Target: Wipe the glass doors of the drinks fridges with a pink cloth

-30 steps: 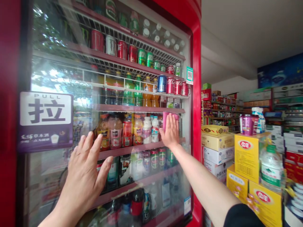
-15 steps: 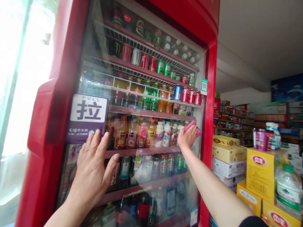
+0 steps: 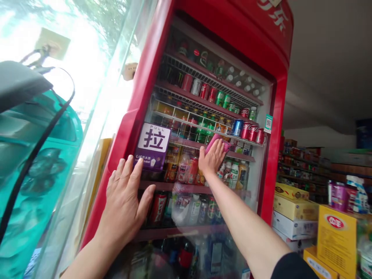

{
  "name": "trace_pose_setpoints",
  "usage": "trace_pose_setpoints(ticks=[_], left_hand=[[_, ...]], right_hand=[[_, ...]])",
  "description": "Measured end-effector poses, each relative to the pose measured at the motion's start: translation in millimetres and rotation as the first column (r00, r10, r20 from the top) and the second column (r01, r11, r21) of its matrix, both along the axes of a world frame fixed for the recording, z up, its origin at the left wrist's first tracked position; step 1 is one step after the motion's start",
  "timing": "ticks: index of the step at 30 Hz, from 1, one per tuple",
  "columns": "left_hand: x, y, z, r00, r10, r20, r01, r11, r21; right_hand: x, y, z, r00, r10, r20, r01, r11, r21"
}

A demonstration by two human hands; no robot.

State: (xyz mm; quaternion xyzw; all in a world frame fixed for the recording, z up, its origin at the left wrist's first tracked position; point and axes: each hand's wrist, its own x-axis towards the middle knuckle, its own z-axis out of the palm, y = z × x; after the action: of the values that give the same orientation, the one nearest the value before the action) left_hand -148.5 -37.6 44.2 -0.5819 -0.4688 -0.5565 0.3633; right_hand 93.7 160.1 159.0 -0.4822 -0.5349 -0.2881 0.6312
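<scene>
A tall red drinks fridge (image 3: pixel 136 116) stands in front of me, its glass door closed over shelves of cans and bottles. With my right hand (image 3: pixel 212 157) I press a pink cloth (image 3: pixel 213 143) against the glass, near the middle shelves; the palm covers part of the cloth. My left hand (image 3: pixel 124 197) is open with fingers spread, at the left side of the door, just below the purple and white pull sticker (image 3: pixel 153 145). Whether its palm touches the glass I cannot tell.
Stacked cartons (image 3: pixel 296 207) and a yellow box (image 3: pixel 336 236) stand right of the fridge, with cups (image 3: pixel 338 195) on top. Stocked shelves (image 3: pixel 302 166) line the room behind. On the left are a glass pane, a black cable (image 3: pixel 37 149) and a turquoise object (image 3: pixel 52 155).
My right hand has slid the pink cloth leftward and slightly up across the glass. The view has swung left, showing more of the fridge's left side. My left hand stays spread near the sticker.
</scene>
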Motion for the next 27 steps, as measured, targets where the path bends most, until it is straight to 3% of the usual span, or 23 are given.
trace_pose_setpoints(ticks=[10,15,20,21,23,25,27], left_hand=[[-26.3,-28.2,5.3,0.999,0.039,0.005,-0.039,0.998,0.044],[-29.1,-32.9,9.5,0.999,0.05,0.003,-0.05,0.998,0.035],[-27.1,-30.8,14.1,0.999,0.049,-0.018,-0.048,0.998,0.043],[-27.6,-30.5,13.7,0.999,0.047,-0.023,-0.046,0.998,0.042],[-30.2,-30.8,11.4,0.999,0.044,-0.021,-0.043,0.999,0.033],[-34.5,-32.0,7.6,0.999,0.043,-0.009,-0.043,0.999,0.017],[-39.2,-33.1,3.4,0.999,0.044,-0.001,-0.044,0.999,-0.001]], right_hand=[[-116.1,-54.9,56.3,0.934,0.195,0.3,-0.195,0.98,-0.03],[-156.6,-77.5,56.7,0.677,0.252,0.691,-0.32,0.947,-0.032],[-142.0,-73.4,62.1,0.561,0.215,0.8,-0.311,0.95,-0.037],[-132.5,-69.0,65.2,0.579,0.219,0.786,-0.302,0.952,-0.043],[-111.1,-58.2,70.3,0.729,0.228,0.645,-0.271,0.962,-0.034],[-90.4,-46.3,72.2,0.925,0.206,0.318,-0.216,0.976,-0.003],[-75.0,-35.3,71.0,0.987,0.158,-0.015,-0.158,0.987,0.018]])
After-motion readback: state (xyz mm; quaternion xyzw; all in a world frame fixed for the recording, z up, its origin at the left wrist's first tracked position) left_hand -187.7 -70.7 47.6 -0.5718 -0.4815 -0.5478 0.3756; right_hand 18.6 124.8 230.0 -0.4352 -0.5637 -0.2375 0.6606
